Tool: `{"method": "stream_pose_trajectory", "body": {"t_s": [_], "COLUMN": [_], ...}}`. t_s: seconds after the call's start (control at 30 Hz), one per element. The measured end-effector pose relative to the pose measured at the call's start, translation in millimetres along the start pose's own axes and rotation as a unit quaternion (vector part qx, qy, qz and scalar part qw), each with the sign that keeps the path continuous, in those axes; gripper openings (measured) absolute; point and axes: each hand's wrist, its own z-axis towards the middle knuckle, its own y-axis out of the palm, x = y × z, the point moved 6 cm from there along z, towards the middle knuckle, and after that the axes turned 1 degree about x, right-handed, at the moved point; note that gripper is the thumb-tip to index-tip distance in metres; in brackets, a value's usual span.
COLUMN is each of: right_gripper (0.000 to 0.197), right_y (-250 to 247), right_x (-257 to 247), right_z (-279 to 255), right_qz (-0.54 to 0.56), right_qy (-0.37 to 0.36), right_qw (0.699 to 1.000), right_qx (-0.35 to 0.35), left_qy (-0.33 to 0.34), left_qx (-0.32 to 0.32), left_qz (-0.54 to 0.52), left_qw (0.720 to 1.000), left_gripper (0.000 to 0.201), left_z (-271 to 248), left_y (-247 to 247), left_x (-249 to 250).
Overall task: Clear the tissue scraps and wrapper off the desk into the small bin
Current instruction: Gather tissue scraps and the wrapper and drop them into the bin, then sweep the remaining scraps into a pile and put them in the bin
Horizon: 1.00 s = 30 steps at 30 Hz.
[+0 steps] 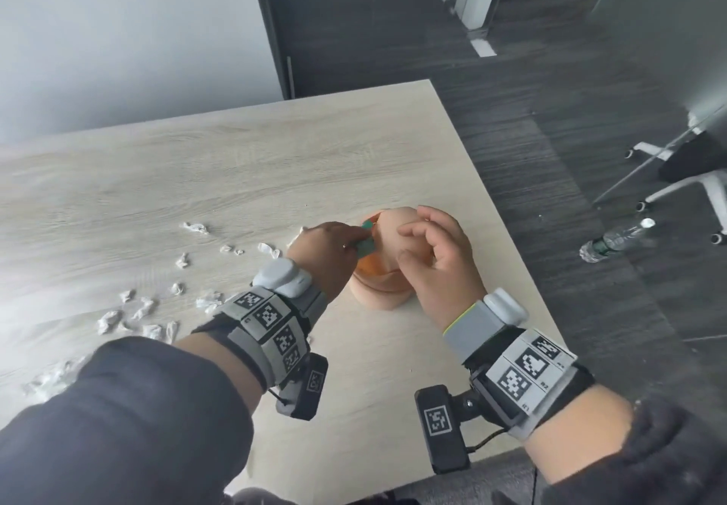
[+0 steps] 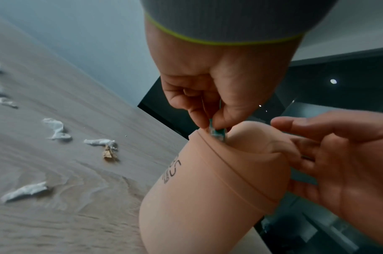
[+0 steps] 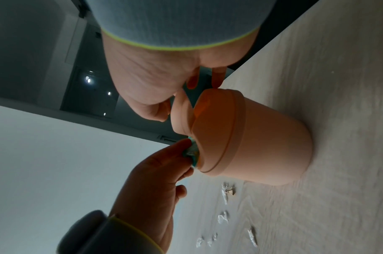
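A small peach bin [image 1: 383, 294] with a swing lid stands near the desk's right edge. My left hand [image 1: 356, 242] pinches a teal wrapper [image 1: 368, 248] between thumb and fingers, right at the bin's slot. The left wrist view shows the wrapper [image 2: 217, 134] partly inside the opening of the bin [image 2: 207, 197]. My right hand [image 1: 413, 241] rests on top of the bin, thumb and fingers pressing the lid flap [image 3: 181, 118] tilted inward. Several white tissue scraps [image 1: 143, 309] lie scattered on the desk to the left, also visible as tissue scraps [image 2: 56, 128] in the left wrist view.
The pale wood desk [image 1: 236, 174] ends close to the right of the bin. A small brown scrap [image 2: 109, 153] lies among the tissue. On the dark floor lie a water bottle [image 1: 617, 239] and white chair legs [image 1: 692, 185]. A grey wall stands behind.
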Motion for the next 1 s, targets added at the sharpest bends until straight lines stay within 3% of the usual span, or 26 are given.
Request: {"method": "stream_pose_trajectory", "body": {"t_s": [0.1,0.23,0.4,0.5,0.63,0.77,0.87,1.0], "right_gripper": [0.033,0.035,0.037,0.036,0.026,0.018,0.018,0.025], "right_y": [-0.1,2.6,3.4,0.8,-11.3,-10.5,19.6,95.4], "right_x": [3.8,-3.4,-1.1,-0.7,-21.5,-70.1,-96.5,-83.5], "right_z": [2.4,2.7,3.1,4.3,4.5,6.3,6.7,-8.0], "right_qz": [0.021,0.030,0.025,0.015,0.002,0.011,0.055,0.063], "right_qy": [0.017,-0.014,-0.023,-0.025,-0.044,-0.120,-0.173,-0.136], "right_qw": [1.000,0.999,0.999,1.000,0.998,0.989,0.983,0.978], "right_qx": [-0.008,-0.014,-0.011,-0.003,0.050,0.080,0.014,-0.147], "left_qy": [0.020,0.042,0.110,0.124,0.101,0.008,-0.098,-0.217], "left_qx": [-0.034,-0.090,-0.162,-0.186,-0.038,0.078,0.104,0.119], "left_qz": [0.075,0.146,0.236,0.196,-0.056,-0.127,-0.111,-0.047], "left_qw": [0.996,0.984,0.952,0.955,0.993,0.989,0.983,0.968], "left_gripper": [0.027,0.023,0.068,0.067,0.036,0.029,0.026,0.034], "left_z": [3.7,9.1,5.5,2.2,-6.7,-22.4,-38.3,-68.1], "left_y": [10.0,22.4,35.6,38.8,3.5,-39.7,-57.9,-77.9], "left_x": [-5.0,-7.3,2.6,-2.6,-17.7,-65.1,-128.0,-214.7]}}
